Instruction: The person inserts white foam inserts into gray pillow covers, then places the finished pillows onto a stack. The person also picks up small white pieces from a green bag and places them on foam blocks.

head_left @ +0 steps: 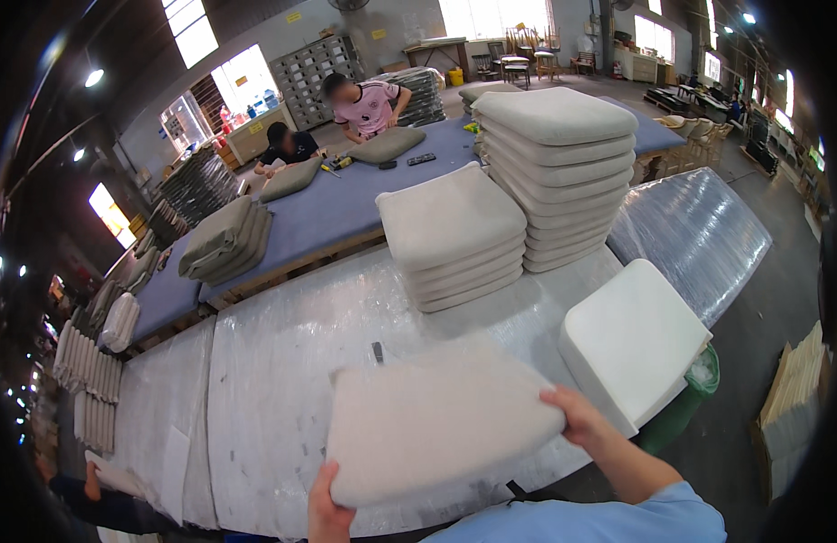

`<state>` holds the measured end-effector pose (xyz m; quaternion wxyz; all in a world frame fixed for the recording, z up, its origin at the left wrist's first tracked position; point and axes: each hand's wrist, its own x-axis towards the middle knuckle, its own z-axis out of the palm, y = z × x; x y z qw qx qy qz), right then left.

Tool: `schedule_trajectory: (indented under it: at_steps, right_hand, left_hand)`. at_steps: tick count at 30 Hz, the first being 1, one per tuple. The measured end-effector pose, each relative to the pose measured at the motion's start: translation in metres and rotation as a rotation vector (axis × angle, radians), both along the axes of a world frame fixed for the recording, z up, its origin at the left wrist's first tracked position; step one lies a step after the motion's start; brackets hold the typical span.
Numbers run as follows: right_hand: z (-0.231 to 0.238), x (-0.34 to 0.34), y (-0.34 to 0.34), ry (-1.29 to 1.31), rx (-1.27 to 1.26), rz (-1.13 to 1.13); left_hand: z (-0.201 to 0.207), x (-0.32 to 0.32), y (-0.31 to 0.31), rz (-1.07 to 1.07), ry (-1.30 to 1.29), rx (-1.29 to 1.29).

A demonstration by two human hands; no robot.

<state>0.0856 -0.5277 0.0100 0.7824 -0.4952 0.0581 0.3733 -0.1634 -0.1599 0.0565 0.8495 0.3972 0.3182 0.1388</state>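
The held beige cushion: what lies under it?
Under the cushion, gripped by the left hand and right hand, lies the plastic-wrapped table. The patch directly beneath is covered and cannot be seen.

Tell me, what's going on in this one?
A person holds a beige seat cushion in both hands, left hand at its near corner, right hand on its right edge, above a plastic-covered table. Two stacks of similar cushions stand further back, with a white foam block on the right. Two other people work at a blue table behind.
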Motion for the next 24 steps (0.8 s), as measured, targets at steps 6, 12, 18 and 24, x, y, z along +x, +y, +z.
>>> schedule_trajectory:
  at_steps: [6,12,18,24]
  right_hand:
    - [0.066,0.203,0.037,-0.342,0.159,-0.06]
    - [0.116,0.37,0.078,-0.408,0.179,-0.087]
    - [-0.024,0.405,0.057,-0.27,-0.158,-0.376]
    - [-0.125,0.356,0.007,-0.093,-0.345,-0.278]
  left_hand:
    - [0.022,0.198,0.041,-0.023,-0.344,-0.031]
    - [0.041,0.397,0.089,0.049,-0.332,0.263]
    - [-0.045,0.436,0.054,-0.181,0.076,0.312]
    - [-0.09,0.427,0.054,-0.251,0.285,0.61]
